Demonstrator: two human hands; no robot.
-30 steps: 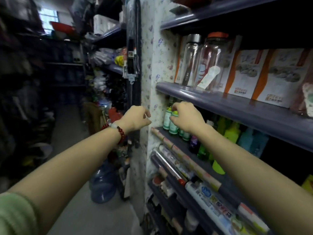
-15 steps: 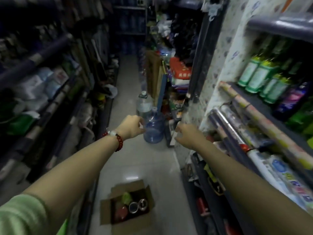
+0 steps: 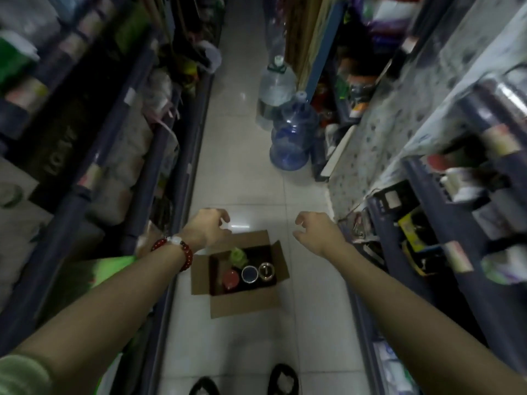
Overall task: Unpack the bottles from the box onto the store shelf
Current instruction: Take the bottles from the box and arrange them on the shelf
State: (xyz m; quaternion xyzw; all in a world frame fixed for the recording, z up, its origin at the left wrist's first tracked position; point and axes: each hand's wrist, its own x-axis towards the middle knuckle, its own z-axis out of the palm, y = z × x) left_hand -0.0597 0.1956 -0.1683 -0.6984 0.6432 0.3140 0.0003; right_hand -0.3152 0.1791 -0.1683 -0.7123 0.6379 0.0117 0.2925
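Left hand: we see our left hand [image 3: 206, 228] at about 10 o'clock from the box, above the floor; its fingers are loosely curled and it holds nothing. A red bead bracelet [image 3: 182, 250] is on the wrist.
Right hand: our right hand [image 3: 318, 232] is at about 2 o'clock from the box, fingers relaxed and a little bent, holding nothing.
Box: the cardboard box [image 3: 242, 305] stands open on the tiled floor [image 3: 251, 186], between the two hands and lower in the view, flaps spread out.
Bottles: inside the box we see a red cap [image 3: 230, 277], a blue top [image 3: 249, 273], a metal top [image 3: 266, 271] and a green bottle [image 3: 238, 256] at 12 o'clock from them.
Shelf: the store shelf [image 3: 422, 223] runs along 3 o'clock; its goods are blurred.
Water jugs: two large water jugs [image 3: 292, 138] stand at 12 o'clock from the box, well apart from it.
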